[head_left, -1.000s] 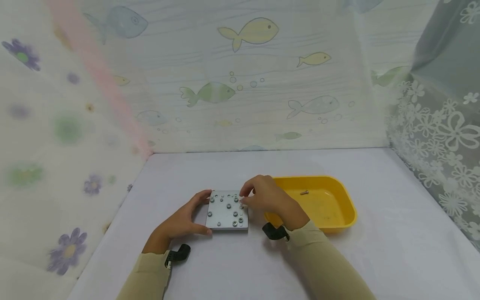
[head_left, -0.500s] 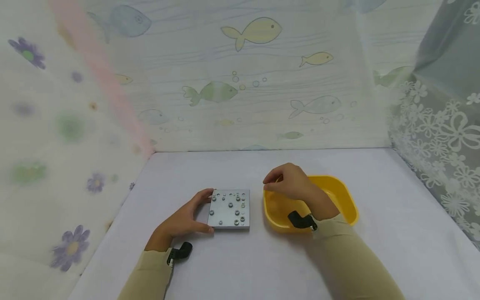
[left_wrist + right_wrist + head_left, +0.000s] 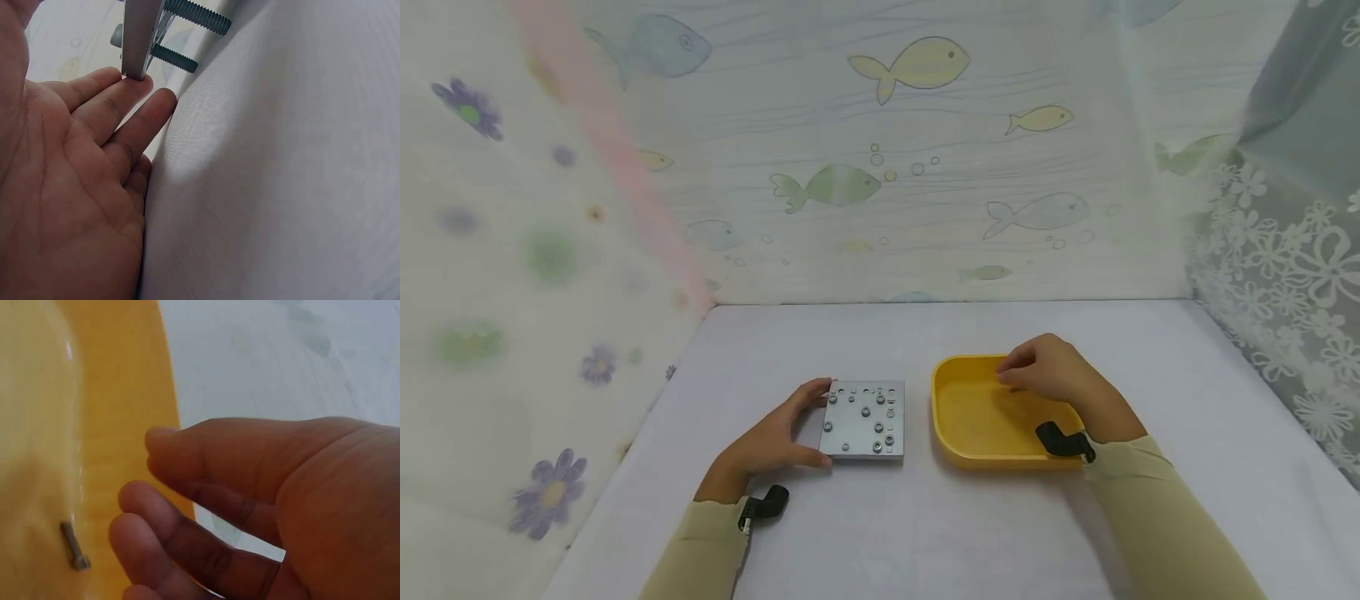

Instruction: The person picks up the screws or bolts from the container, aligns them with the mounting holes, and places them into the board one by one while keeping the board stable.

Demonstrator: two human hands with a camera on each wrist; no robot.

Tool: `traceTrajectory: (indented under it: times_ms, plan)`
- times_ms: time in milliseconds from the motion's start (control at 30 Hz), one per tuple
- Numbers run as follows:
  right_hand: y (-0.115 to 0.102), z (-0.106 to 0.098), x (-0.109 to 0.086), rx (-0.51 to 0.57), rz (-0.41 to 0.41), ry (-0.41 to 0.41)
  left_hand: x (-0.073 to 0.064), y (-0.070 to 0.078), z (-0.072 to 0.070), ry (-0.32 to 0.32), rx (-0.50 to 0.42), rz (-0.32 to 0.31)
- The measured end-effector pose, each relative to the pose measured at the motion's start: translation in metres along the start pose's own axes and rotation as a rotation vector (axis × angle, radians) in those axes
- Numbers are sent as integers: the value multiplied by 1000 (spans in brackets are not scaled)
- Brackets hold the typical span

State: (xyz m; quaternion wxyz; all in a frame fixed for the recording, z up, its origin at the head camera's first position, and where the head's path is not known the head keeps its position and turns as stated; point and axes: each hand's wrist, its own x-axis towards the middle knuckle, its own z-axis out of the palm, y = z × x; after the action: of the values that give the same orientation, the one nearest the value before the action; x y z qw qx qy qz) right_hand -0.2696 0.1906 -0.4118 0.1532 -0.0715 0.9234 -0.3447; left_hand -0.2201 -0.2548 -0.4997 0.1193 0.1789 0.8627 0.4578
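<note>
My left hand (image 3: 775, 437) holds a square silver metal plate (image 3: 850, 427) by its left side, thumb at the near corner and fingers at the far one. Several socket-head screws stand in the plate, among rows of holes. In the left wrist view, threaded shanks (image 3: 200, 17) stick out from the plate's underside, and fingertips touch its edge. Over the yellow tray (image 3: 947, 368) hovers my right hand (image 3: 1056, 375), thumb and fingers loosely bent and apart, nothing between them. One small screw (image 3: 74, 545) lies on the tray floor, just beyond the fingertips in the right wrist view.
The white tablecloth (image 3: 880, 533) covers the table under plate and tray. Behind stands a curtain (image 3: 827, 250) printed with fish, and flowered cloth hangs at both sides. Black wrist cameras (image 3: 767, 502) sit at both cuffs.
My right hand has left the plate's right edge and moved rightward, over the tray to its far right part. The left hand keeps its hold on the plate.
</note>
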Motion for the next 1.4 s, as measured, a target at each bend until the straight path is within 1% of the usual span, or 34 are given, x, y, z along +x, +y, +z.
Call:
traceTrajectory:
  times_ms: [100, 333, 533, 700, 967, 1233, 1400]
  plan:
    - [6, -2, -1, -29, 35, 4, 0, 0, 0, -4, 2, -3]
    - [17, 0, -1, -73, 61, 4, 1, -1, 0, -9, -2, -6]
    - [20, 2, 0, -94, 80, 9, 0, 3, 0, -11, -1, -21]
    - [23, 2, 3, -111, 77, 1, 0, 4, 0, -9, 3, -27]
    - [24, 3, 5, -150, 70, 2, 2, 1, 0, -11, -1, -2]
    - [25, 0, 1, -199, 82, 22, 1, 3, 0, -14, -2, -10]
    - [24, 0, -1, -198, 84, 20, 0, 3, 0, -11, -2, -9]
